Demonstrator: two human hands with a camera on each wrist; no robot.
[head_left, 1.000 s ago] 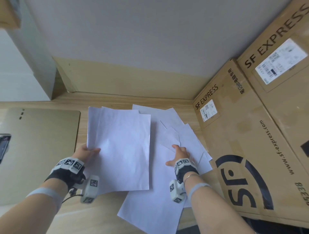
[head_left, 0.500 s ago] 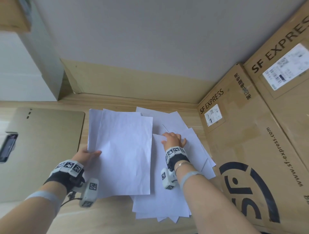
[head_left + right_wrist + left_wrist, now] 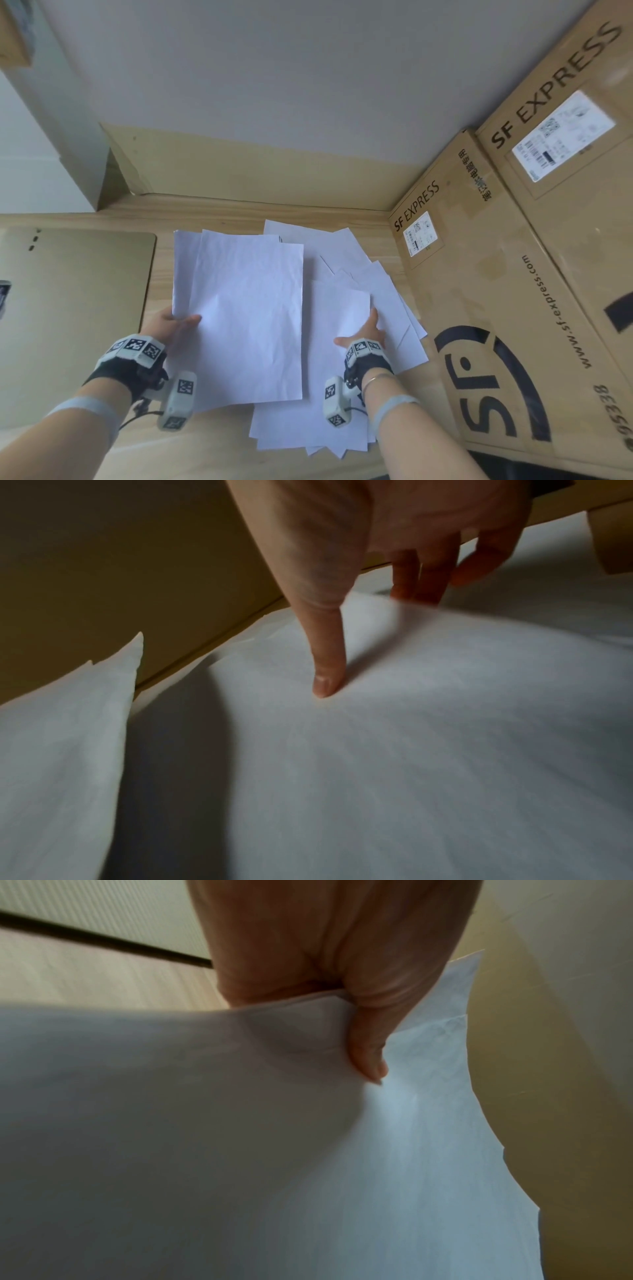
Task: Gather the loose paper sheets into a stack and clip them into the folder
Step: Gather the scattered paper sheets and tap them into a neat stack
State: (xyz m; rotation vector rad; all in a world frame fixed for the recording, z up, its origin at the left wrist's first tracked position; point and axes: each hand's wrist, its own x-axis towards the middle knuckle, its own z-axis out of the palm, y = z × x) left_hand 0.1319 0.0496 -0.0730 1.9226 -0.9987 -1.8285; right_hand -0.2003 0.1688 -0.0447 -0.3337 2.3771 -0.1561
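My left hand (image 3: pixel 171 325) grips a stack of white sheets (image 3: pixel 246 318) at its left edge, thumb on top; the left wrist view shows the fingers (image 3: pixel 342 988) closed on the stack (image 3: pixel 240 1150), which is lifted off the table. To its right, several loose sheets (image 3: pixel 387 298) lie fanned and overlapping. My right hand (image 3: pixel 363 332) pinches the right edge of the top loose sheet (image 3: pixel 332 377). The right wrist view shows the thumb (image 3: pixel 325 674) pressing on that sheet (image 3: pixel 411 750), the other fingers behind its raised edge. The tan folder (image 3: pixel 75 308) lies flat at left.
Large SF Express cardboard boxes (image 3: pixel 513 291) stand along the right, touching the loose sheets' edge. A wall and wooden ledge (image 3: pixel 239 205) close off the back. A dark clip-like object (image 3: pixel 3 298) sits at the folder's left edge. Bare wooden table (image 3: pixel 205 452) shows near me.
My right hand reached forward over the loose sheets, then drew back toward me, and now pinches the top sheet's right edge. The left hand has kept hold of its stack.
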